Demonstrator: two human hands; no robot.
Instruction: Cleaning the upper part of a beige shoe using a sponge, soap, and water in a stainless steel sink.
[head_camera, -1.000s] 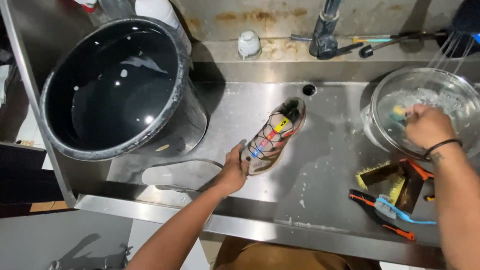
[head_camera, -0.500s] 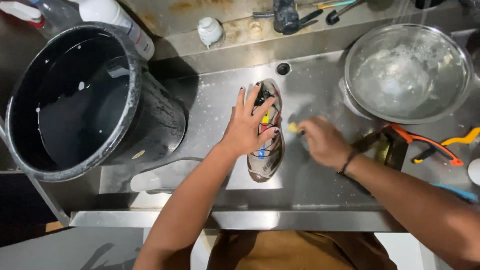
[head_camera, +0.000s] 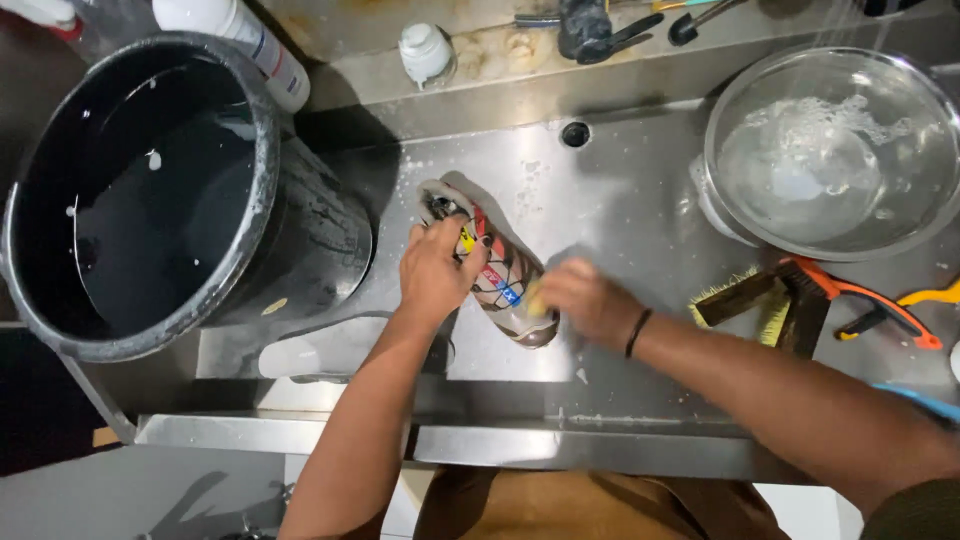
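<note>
**Sink station: containers and count**

One black bucket (head_camera: 140, 190), water-filled, left of the shoe (head_camera: 490, 270). One steel bowl (head_camera: 830, 150), soapy water, right. Left hand (head_camera: 435, 275) grips the shoe; right hand (head_camera: 585, 300) closed on a yellow sponge (head_camera: 534, 295).

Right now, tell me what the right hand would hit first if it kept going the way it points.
The right hand points left across the sink, already against the toe of the shoe. Beyond the shoe lies the left hand, then probably the black bucket; depth is unclear.
</note>
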